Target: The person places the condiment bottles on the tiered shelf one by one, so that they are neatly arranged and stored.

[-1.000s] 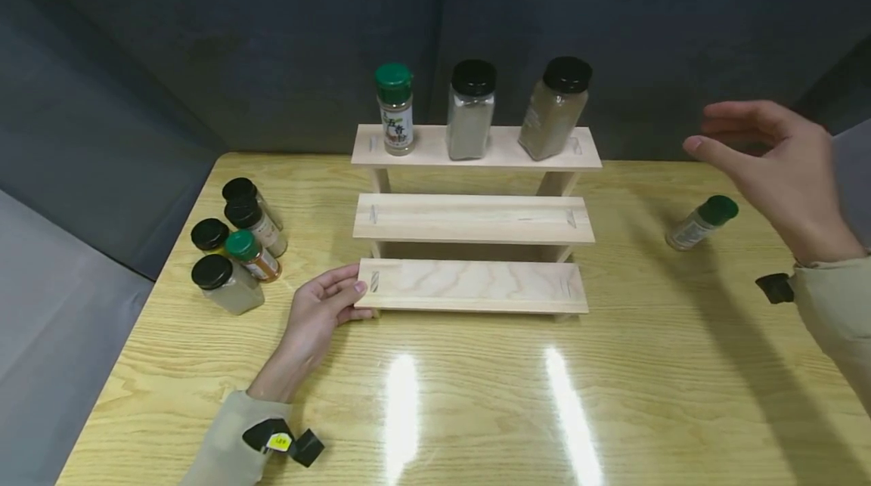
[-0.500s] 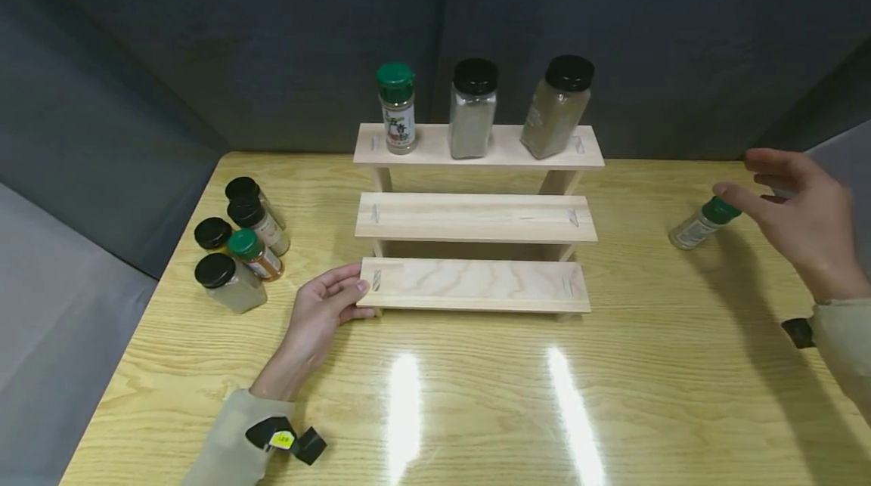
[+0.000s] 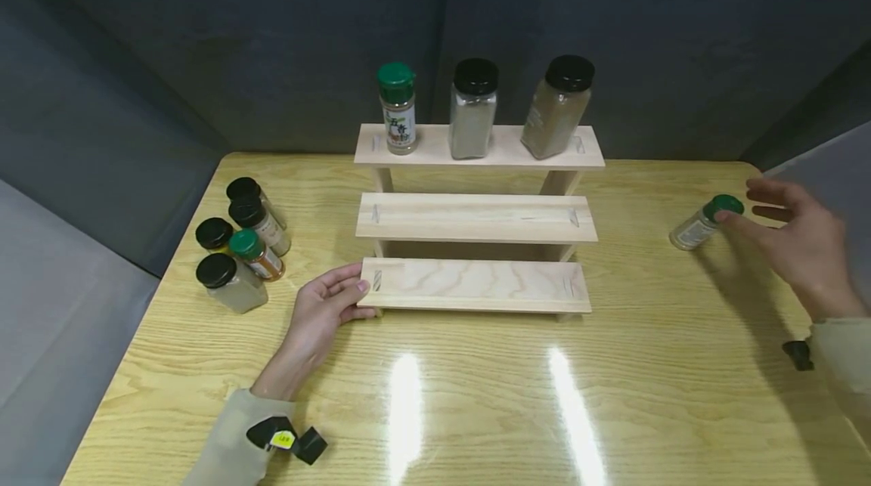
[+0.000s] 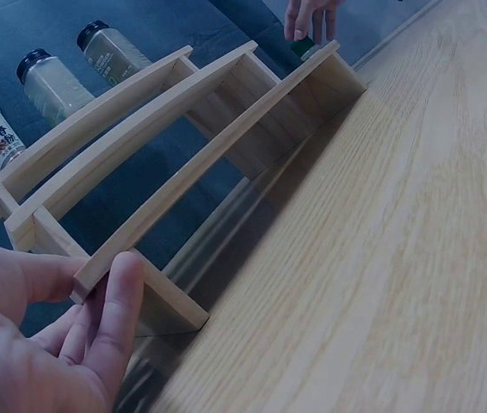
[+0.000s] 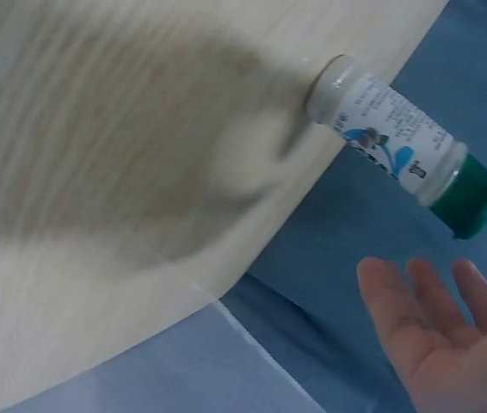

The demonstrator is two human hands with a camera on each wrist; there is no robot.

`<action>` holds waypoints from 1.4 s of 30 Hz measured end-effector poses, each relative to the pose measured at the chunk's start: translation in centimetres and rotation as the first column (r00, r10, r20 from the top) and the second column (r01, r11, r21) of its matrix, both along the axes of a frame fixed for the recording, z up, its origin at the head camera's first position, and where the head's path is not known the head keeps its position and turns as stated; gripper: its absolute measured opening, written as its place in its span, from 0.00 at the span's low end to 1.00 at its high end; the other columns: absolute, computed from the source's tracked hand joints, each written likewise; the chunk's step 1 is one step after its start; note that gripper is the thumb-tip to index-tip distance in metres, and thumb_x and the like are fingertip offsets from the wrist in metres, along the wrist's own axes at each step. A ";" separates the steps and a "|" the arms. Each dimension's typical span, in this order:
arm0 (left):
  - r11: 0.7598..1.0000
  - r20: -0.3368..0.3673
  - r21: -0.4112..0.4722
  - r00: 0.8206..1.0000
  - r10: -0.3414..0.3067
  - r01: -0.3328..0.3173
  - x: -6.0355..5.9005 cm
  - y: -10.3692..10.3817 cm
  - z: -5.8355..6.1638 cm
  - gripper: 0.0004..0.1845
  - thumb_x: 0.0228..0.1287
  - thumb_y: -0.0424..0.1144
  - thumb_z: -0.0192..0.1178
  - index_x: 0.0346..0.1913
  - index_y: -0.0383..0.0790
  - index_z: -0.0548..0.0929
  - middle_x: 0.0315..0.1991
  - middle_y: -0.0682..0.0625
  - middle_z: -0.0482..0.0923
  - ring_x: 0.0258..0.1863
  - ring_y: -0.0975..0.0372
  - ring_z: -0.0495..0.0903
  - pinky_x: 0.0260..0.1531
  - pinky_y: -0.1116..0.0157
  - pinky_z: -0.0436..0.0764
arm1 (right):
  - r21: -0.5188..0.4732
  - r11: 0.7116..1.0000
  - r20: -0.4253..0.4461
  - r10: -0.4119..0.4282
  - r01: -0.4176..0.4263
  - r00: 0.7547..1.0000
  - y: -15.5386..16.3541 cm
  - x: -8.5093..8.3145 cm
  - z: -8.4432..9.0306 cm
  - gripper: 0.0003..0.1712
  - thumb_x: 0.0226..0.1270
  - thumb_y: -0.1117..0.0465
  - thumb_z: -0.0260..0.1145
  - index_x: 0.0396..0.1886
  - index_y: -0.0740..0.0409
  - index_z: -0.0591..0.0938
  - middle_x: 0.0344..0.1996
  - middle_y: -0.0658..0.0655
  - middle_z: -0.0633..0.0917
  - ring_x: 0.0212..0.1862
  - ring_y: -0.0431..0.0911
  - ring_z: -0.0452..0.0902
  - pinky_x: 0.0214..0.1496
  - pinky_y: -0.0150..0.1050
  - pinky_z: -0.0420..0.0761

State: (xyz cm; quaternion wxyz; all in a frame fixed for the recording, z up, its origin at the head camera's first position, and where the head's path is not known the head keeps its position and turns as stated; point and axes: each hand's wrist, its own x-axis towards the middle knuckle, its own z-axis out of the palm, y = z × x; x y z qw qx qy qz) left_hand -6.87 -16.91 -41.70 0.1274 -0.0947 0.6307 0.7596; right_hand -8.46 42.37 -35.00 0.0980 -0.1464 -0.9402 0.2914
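A three-tier wooden spice rack (image 3: 476,218) stands mid-table. My left hand (image 3: 323,312) pinches the left end of its lowest board, the fingers spread over and under the edge in the left wrist view. To the right of the rack, a small clear spice jar with a green cap (image 3: 697,230) stands on the table. My right hand (image 3: 806,252) is beside that cap, fingers spread and thumb tip overlapping it in the head view. In the right wrist view, the visible fingers (image 5: 437,301) are apart from the jar, whose label (image 5: 394,125) shows blue print.
On the top tier are a green-capped jar (image 3: 399,119) and two larger black-capped jars, one of them (image 3: 472,123) in the middle. Several more spice jars cluster at the table's left, including a green-capped one (image 3: 261,261). Dark cloth (image 3: 306,40) hangs behind the table.
My right hand has come down from the upper right, to the side of the green-capped jar's cap. The left hand keeps its hold on the rack's lowest board.
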 end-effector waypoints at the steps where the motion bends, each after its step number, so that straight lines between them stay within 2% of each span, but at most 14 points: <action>1: 1.000 0.001 -0.002 1.000 0.000 0.000 0.0 0.0 0.0 0.21 0.81 0.22 0.58 0.72 0.20 0.74 0.47 0.42 0.83 0.40 0.61 0.89 0.45 0.63 0.93 | -0.005 1.000 -0.002 0.001 -0.001 1.000 0.1 0.1 -0.1 0.44 0.81 0.44 0.68 0.86 0.59 0.66 0.78 0.71 0.70 0.73 0.62 0.73 0.40 0.20 0.66; 3: 1.000 0.002 -0.004 1.000 -0.002 0.002 0.0 0.1 0.0 0.21 0.81 0.22 0.58 0.71 0.20 0.74 0.47 0.43 0.83 0.40 0.61 0.89 0.45 0.62 0.93 | -0.006 1.000 -0.008 0.005 -0.005 1.000 0.3 0.3 -0.4 0.43 0.81 0.45 0.69 0.85 0.60 0.67 0.76 0.71 0.73 0.64 0.45 0.78 0.40 0.21 0.66; 6: 1.000 0.000 -0.003 1.000 -0.002 0.002 0.1 0.1 0.0 0.21 0.81 0.22 0.59 0.71 0.20 0.74 0.47 0.43 0.83 0.40 0.61 0.89 0.45 0.63 0.93 | -0.024 1.000 -0.016 0.011 -0.012 1.000 0.5 0.5 -0.8 0.42 0.80 0.46 0.71 0.83 0.62 0.70 0.67 0.56 0.80 0.48 0.25 0.69 0.39 0.18 0.68; 8: 1.000 -0.002 -0.002 1.000 -0.002 0.002 0.1 0.1 0.0 0.21 0.81 0.22 0.58 0.71 0.20 0.74 0.46 0.43 0.83 0.40 0.61 0.89 0.45 0.63 0.93 | -0.046 0.999 -0.009 0.015 -0.015 1.000 0.6 0.6 -1.0 0.41 0.79 0.46 0.72 0.81 0.63 0.72 0.60 0.43 0.79 0.44 0.20 0.65 0.38 0.17 0.68; 10: 1.000 -0.003 0.002 1.000 -0.001 0.001 0.1 0.0 0.0 0.21 0.81 0.22 0.58 0.71 0.20 0.74 0.46 0.43 0.83 0.39 0.61 0.89 0.44 0.63 0.93 | -0.061 0.998 0.002 0.012 -0.012 1.000 0.6 0.7 -1.1 0.41 0.79 0.46 0.72 0.81 0.63 0.72 0.55 0.34 0.76 0.43 0.20 0.67 0.37 0.16 0.68; 12: 1.000 -0.006 0.005 1.000 -0.004 0.004 0.1 0.0 0.0 0.21 0.81 0.22 0.58 0.72 0.20 0.74 0.46 0.43 0.83 0.39 0.61 0.89 0.44 0.63 0.93 | -0.066 0.998 0.013 0.010 -0.010 1.000 0.6 0.7 -1.3 0.41 0.79 0.46 0.72 0.81 0.62 0.73 0.54 0.31 0.74 0.43 0.19 0.67 0.36 0.18 0.68; 17: 1.000 -0.011 0.014 1.000 -0.010 0.010 0.0 0.1 0.1 0.21 0.81 0.22 0.58 0.72 0.20 0.74 0.45 0.44 0.83 0.38 0.61 0.89 0.44 0.63 0.93 | -0.055 0.998 0.011 -0.005 0.006 1.000 0.4 0.6 -1.8 0.41 0.79 0.46 0.71 0.81 0.63 0.73 0.56 0.36 0.76 0.42 0.19 0.67 0.35 0.19 0.69; 21: 1.000 -0.012 0.014 1.000 -0.013 0.013 0.0 0.1 0.0 0.22 0.81 0.21 0.58 0.72 0.19 0.73 0.45 0.44 0.83 0.38 0.61 0.88 0.44 0.63 0.93 | -0.088 0.996 -0.010 -0.005 0.004 1.000 0.2 0.5 -2.1 0.38 0.79 0.48 0.72 0.79 0.63 0.74 0.50 0.32 0.75 0.41 0.21 0.69 0.35 0.17 0.70; 23: 1.000 -0.011 0.012 1.000 -0.012 0.012 0.0 0.1 0.0 0.22 0.81 0.22 0.58 0.72 0.19 0.73 0.45 0.44 0.83 0.38 0.61 0.88 0.44 0.63 0.93 | -0.115 0.993 -0.019 -0.004 0.002 1.000 0.1 0.5 -2.2 0.36 0.78 0.48 0.72 0.77 0.61 0.76 0.48 0.29 0.74 0.42 0.23 0.70 0.36 0.17 0.71; 26: 1.000 -0.008 0.008 1.000 -0.009 0.009 0.0 0.1 -0.1 0.22 0.81 0.22 0.58 0.72 0.20 0.74 0.46 0.43 0.84 0.39 0.61 0.88 0.44 0.63 0.93 | -0.148 0.989 -0.032 -0.005 0.000 0.999 0.0 0.5 -2.2 0.30 0.78 0.49 0.73 0.73 0.52 0.78 0.47 0.27 0.74 0.44 0.25 0.71 0.37 0.16 0.72; 30: 1.000 -0.007 0.005 1.000 -0.007 0.007 0.0 0.0 -0.2 0.21 0.81 0.22 0.59 0.72 0.20 0.74 0.47 0.43 0.84 0.39 0.61 0.89 0.44 0.63 0.93 | -0.207 0.978 -0.061 -0.004 -0.008 0.998 -0.3 0.7 -2.2 0.23 0.77 0.53 0.75 0.67 0.40 0.80 0.48 0.27 0.75 0.46 0.26 0.73 0.39 0.15 0.73; 34: 1.000 -0.006 0.007 1.000 -0.007 0.007 0.0 0.0 -0.1 0.21 0.81 0.22 0.59 0.72 0.20 0.74 0.46 0.44 0.84 0.39 0.61 0.89 0.44 0.63 0.93 | -0.285 0.958 -0.103 -0.004 -0.026 0.995 -0.7 0.9 -1.9 0.22 0.77 0.57 0.74 0.63 0.33 0.78 0.50 0.30 0.77 0.47 0.27 0.75 0.42 0.13 0.75; 38: 1.000 -0.004 0.010 1.000 -0.007 0.007 0.0 0.0 -0.1 0.22 0.81 0.22 0.58 0.72 0.20 0.73 0.45 0.44 0.83 0.38 0.61 0.89 0.44 0.63 0.93 | -0.324 0.945 -0.151 0.002 -0.051 0.989 -1.4 1.1 -1.2 0.23 0.78 0.60 0.73 0.63 0.33 0.77 0.52 0.33 0.78 0.49 0.28 0.77 0.44 0.14 0.77; 42: 1.000 -0.006 0.015 1.000 -0.001 0.001 0.0 0.0 -0.1 0.22 0.81 0.21 0.58 0.72 0.19 0.73 0.44 0.45 0.83 0.38 0.61 0.89 0.44 0.63 0.93 | -0.369 0.924 -0.220 0.019 -0.102 0.975 -2.3 0.9 -0.5 0.23 0.77 0.66 0.72 0.65 0.41 0.79 0.54 0.38 0.80 0.49 0.31 0.79 0.45 0.18 0.83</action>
